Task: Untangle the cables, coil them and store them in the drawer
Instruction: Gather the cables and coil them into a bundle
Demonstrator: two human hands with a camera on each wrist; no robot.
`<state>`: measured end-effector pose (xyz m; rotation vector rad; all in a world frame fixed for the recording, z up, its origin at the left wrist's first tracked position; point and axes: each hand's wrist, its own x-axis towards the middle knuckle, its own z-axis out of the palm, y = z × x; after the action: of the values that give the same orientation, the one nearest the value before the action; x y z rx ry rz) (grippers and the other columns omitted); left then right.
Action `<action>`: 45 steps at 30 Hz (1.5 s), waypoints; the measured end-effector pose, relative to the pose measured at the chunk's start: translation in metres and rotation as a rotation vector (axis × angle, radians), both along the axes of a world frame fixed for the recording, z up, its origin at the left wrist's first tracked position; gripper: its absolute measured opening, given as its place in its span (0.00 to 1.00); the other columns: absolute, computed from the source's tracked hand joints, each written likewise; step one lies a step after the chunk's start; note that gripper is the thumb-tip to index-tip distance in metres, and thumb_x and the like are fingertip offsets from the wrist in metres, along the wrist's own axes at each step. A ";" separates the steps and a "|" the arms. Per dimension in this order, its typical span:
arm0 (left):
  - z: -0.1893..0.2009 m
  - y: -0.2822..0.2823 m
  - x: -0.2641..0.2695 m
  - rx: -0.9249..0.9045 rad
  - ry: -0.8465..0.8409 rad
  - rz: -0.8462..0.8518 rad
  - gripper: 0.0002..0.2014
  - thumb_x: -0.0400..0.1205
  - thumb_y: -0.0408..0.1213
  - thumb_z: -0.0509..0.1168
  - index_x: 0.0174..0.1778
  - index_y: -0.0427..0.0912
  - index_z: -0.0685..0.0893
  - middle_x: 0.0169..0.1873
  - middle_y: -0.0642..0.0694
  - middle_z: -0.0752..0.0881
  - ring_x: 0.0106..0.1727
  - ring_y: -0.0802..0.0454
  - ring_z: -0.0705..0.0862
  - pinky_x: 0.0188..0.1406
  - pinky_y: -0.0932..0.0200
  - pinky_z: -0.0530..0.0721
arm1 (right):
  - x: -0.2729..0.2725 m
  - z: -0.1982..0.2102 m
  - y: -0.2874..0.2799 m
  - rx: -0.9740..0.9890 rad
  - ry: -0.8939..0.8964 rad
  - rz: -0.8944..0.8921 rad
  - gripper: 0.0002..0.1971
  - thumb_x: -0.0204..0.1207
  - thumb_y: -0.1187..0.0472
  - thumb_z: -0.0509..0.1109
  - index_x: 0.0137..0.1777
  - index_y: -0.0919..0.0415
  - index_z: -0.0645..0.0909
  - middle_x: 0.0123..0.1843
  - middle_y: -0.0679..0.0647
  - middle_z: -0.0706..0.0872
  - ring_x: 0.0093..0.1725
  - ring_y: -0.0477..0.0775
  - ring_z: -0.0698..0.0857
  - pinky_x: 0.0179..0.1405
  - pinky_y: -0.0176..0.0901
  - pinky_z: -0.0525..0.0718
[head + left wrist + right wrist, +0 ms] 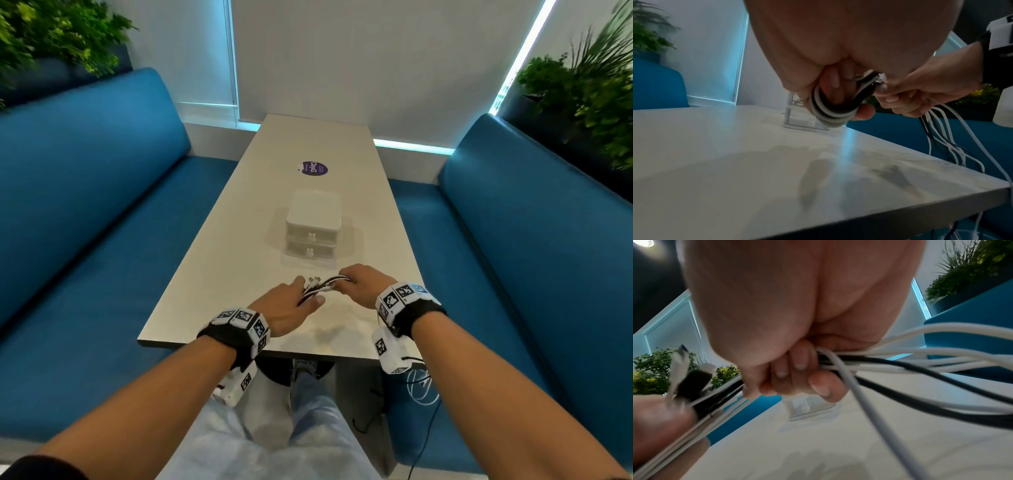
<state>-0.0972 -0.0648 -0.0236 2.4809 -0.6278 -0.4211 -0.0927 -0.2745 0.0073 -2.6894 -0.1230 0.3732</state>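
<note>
A bundle of black and white cables [322, 287] stretches between my two hands just above the near end of the white table [239, 260]. My left hand [293, 303] holds one end, with the cables [830, 112] looped round its curled fingers. My right hand [359, 282] grips the other end in a fist, fingers [797, 368] wrapped round the strands. Several plugs [690, 378] stick out beside the left hand [657, 418]. Loose strands [941, 139] hang from the right hand [920, 92] past the table's edge. The small white drawer unit [313, 222] stands beyond the hands, both drawers shut.
A round purple sticker [315, 168] lies on the table behind the drawer unit. Blue bench seats [102, 212] run along both sides of the table. Green plants [589, 99] stand behind the benches. My legs show under the near table edge.
</note>
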 end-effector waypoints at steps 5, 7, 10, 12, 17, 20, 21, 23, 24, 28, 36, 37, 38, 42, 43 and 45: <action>-0.005 -0.001 0.013 0.197 -0.067 0.073 0.18 0.89 0.53 0.55 0.60 0.40 0.71 0.40 0.45 0.80 0.39 0.42 0.81 0.37 0.50 0.76 | -0.002 0.003 0.007 0.014 -0.048 -0.002 0.16 0.84 0.48 0.64 0.42 0.59 0.80 0.35 0.52 0.81 0.32 0.51 0.77 0.32 0.44 0.72; -0.004 -0.003 0.019 0.272 -0.082 0.069 0.18 0.89 0.53 0.54 0.58 0.40 0.76 0.46 0.42 0.83 0.45 0.40 0.82 0.42 0.49 0.78 | -0.002 0.002 0.007 0.022 -0.064 -0.011 0.15 0.83 0.48 0.64 0.41 0.58 0.80 0.36 0.53 0.82 0.34 0.52 0.78 0.33 0.45 0.73; 0.001 -0.008 0.019 0.339 -0.101 0.033 0.17 0.90 0.50 0.54 0.56 0.39 0.79 0.58 0.38 0.79 0.57 0.39 0.79 0.52 0.48 0.78 | -0.005 -0.003 0.007 0.026 -0.072 -0.009 0.15 0.83 0.47 0.65 0.43 0.57 0.81 0.37 0.53 0.83 0.37 0.54 0.80 0.33 0.44 0.73; 0.007 -0.010 0.016 0.405 -0.170 0.044 0.17 0.90 0.48 0.55 0.59 0.36 0.78 0.59 0.39 0.76 0.63 0.38 0.73 0.61 0.46 0.75 | -0.007 -0.006 0.008 0.026 -0.072 -0.005 0.15 0.83 0.47 0.64 0.44 0.57 0.81 0.37 0.52 0.83 0.37 0.53 0.80 0.33 0.43 0.73; 0.008 -0.006 0.021 0.306 -0.145 0.063 0.13 0.90 0.45 0.54 0.59 0.40 0.77 0.52 0.38 0.85 0.47 0.40 0.82 0.46 0.49 0.79 | -0.006 -0.007 0.008 0.049 -0.122 -0.022 0.15 0.84 0.47 0.63 0.44 0.57 0.80 0.38 0.53 0.83 0.38 0.56 0.81 0.34 0.46 0.73; 0.011 -0.004 0.018 0.230 -0.220 0.116 0.13 0.89 0.47 0.54 0.54 0.42 0.77 0.45 0.41 0.84 0.41 0.41 0.83 0.40 0.49 0.81 | -0.003 -0.003 0.007 0.059 -0.150 -0.022 0.16 0.85 0.47 0.62 0.47 0.59 0.81 0.39 0.54 0.84 0.38 0.56 0.81 0.35 0.45 0.74; 0.013 -0.004 0.016 0.238 -0.246 0.116 0.14 0.88 0.49 0.54 0.52 0.43 0.77 0.43 0.43 0.83 0.40 0.41 0.83 0.38 0.50 0.80 | -0.003 -0.004 0.006 0.050 -0.156 -0.023 0.16 0.85 0.47 0.61 0.47 0.59 0.81 0.39 0.54 0.84 0.38 0.56 0.81 0.34 0.45 0.74; 0.018 -0.004 0.013 0.272 -0.314 0.107 0.20 0.86 0.59 0.53 0.49 0.44 0.76 0.39 0.46 0.81 0.37 0.44 0.80 0.36 0.51 0.78 | -0.002 -0.007 0.005 0.023 -0.144 -0.032 0.17 0.85 0.45 0.61 0.46 0.58 0.79 0.38 0.54 0.83 0.38 0.57 0.82 0.34 0.46 0.75; 0.019 -0.003 0.013 0.300 -0.350 0.098 0.24 0.85 0.64 0.52 0.49 0.45 0.76 0.38 0.47 0.80 0.36 0.45 0.79 0.36 0.51 0.77 | -0.002 -0.009 0.005 0.012 -0.127 -0.039 0.17 0.85 0.44 0.61 0.45 0.57 0.78 0.38 0.54 0.83 0.38 0.58 0.82 0.36 0.48 0.76; 0.026 0.003 0.019 0.451 -0.423 0.030 0.20 0.88 0.56 0.51 0.54 0.42 0.77 0.45 0.43 0.84 0.36 0.44 0.77 0.37 0.52 0.74 | -0.001 -0.015 0.014 -0.022 -0.067 -0.051 0.18 0.84 0.42 0.60 0.46 0.56 0.79 0.39 0.55 0.83 0.38 0.58 0.83 0.38 0.50 0.78; 0.041 0.032 0.048 0.331 -0.441 0.299 0.16 0.89 0.51 0.54 0.51 0.42 0.77 0.44 0.40 0.85 0.36 0.41 0.77 0.36 0.51 0.76 | -0.016 -0.028 0.001 -0.050 0.017 -0.097 0.18 0.87 0.44 0.55 0.53 0.60 0.74 0.47 0.61 0.86 0.44 0.63 0.86 0.48 0.54 0.84; 0.042 0.035 0.051 0.306 -0.422 0.334 0.17 0.89 0.51 0.54 0.50 0.41 0.78 0.43 0.40 0.85 0.36 0.40 0.78 0.36 0.52 0.75 | -0.018 -0.029 -0.003 -0.025 0.026 -0.113 0.18 0.87 0.44 0.55 0.54 0.60 0.74 0.47 0.62 0.86 0.45 0.63 0.87 0.49 0.54 0.84; 0.040 0.036 0.053 0.276 -0.390 0.363 0.18 0.89 0.52 0.53 0.49 0.40 0.78 0.42 0.40 0.84 0.36 0.39 0.78 0.36 0.51 0.76 | -0.021 -0.030 -0.006 0.003 0.028 -0.128 0.18 0.87 0.44 0.54 0.54 0.60 0.74 0.47 0.61 0.86 0.45 0.63 0.87 0.49 0.54 0.84; 0.026 0.026 0.056 0.009 -0.193 0.462 0.26 0.87 0.57 0.55 0.45 0.36 0.82 0.41 0.36 0.87 0.40 0.35 0.84 0.38 0.48 0.83 | -0.033 -0.032 -0.001 0.074 -0.020 -0.111 0.20 0.85 0.37 0.52 0.57 0.54 0.70 0.42 0.58 0.84 0.41 0.61 0.84 0.44 0.53 0.80; 0.022 0.023 0.055 -0.083 -0.132 0.492 0.28 0.86 0.60 0.56 0.42 0.36 0.83 0.39 0.36 0.87 0.40 0.35 0.84 0.38 0.49 0.82 | -0.036 -0.033 0.003 0.097 -0.026 -0.107 0.20 0.84 0.36 0.51 0.58 0.52 0.69 0.42 0.57 0.84 0.41 0.60 0.83 0.45 0.54 0.80; 0.016 0.016 0.050 -0.264 -0.005 0.545 0.30 0.83 0.65 0.58 0.33 0.39 0.80 0.31 0.40 0.83 0.36 0.38 0.82 0.36 0.51 0.79 | -0.040 -0.034 0.012 0.127 -0.042 -0.082 0.20 0.85 0.37 0.48 0.59 0.52 0.70 0.41 0.57 0.84 0.41 0.60 0.84 0.45 0.54 0.81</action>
<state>-0.0471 -0.0491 -0.0072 2.2734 0.0095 -0.1103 -0.1323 -0.2621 -0.0266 -2.5681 -0.0473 0.2745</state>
